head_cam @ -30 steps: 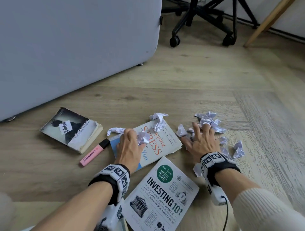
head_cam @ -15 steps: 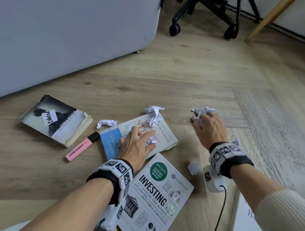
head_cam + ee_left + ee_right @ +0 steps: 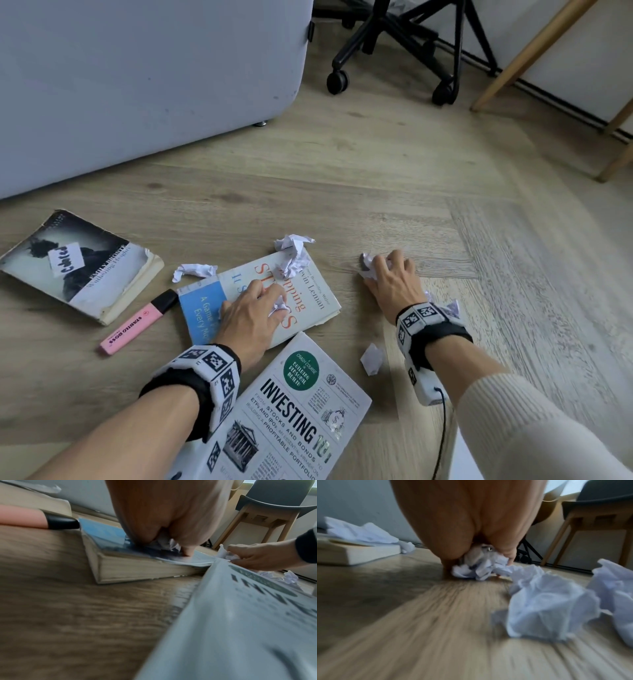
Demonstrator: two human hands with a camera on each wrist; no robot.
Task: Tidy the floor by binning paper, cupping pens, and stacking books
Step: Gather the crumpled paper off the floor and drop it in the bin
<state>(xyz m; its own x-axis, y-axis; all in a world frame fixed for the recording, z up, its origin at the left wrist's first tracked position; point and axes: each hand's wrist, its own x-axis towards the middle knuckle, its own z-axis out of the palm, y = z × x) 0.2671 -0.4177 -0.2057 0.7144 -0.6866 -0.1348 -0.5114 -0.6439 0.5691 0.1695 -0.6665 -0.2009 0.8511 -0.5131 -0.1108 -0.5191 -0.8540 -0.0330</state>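
Note:
My left hand (image 3: 255,308) rests on the stress book (image 3: 308,294) and its curled fingers hold a crumpled paper ball (image 3: 279,305), which also shows under the palm in the left wrist view (image 3: 169,545). On the wooden floor my right hand (image 3: 390,279) clutches a wad of crumpled paper (image 3: 368,265) (image 3: 479,566). Loose paper balls lie on the stress book's far corner (image 3: 294,253), beside it (image 3: 195,270), near my right wrist (image 3: 373,358) and behind it (image 3: 547,604). A pink highlighter (image 3: 137,322) lies between the stress book and a worn paperback (image 3: 78,263). The Investing 101 book (image 3: 291,411) lies nearest me.
A grey upholstered furniture panel (image 3: 137,75) stands at the back left. An office chair base with castors (image 3: 404,51) and wooden furniture legs (image 3: 534,51) stand at the back right. Bare wooden floor (image 3: 376,178) lies beyond the clutter.
My right hand has gathered most of the scattered paper on the right into its grip. The left hand has curled round a paper ball on the stress book.

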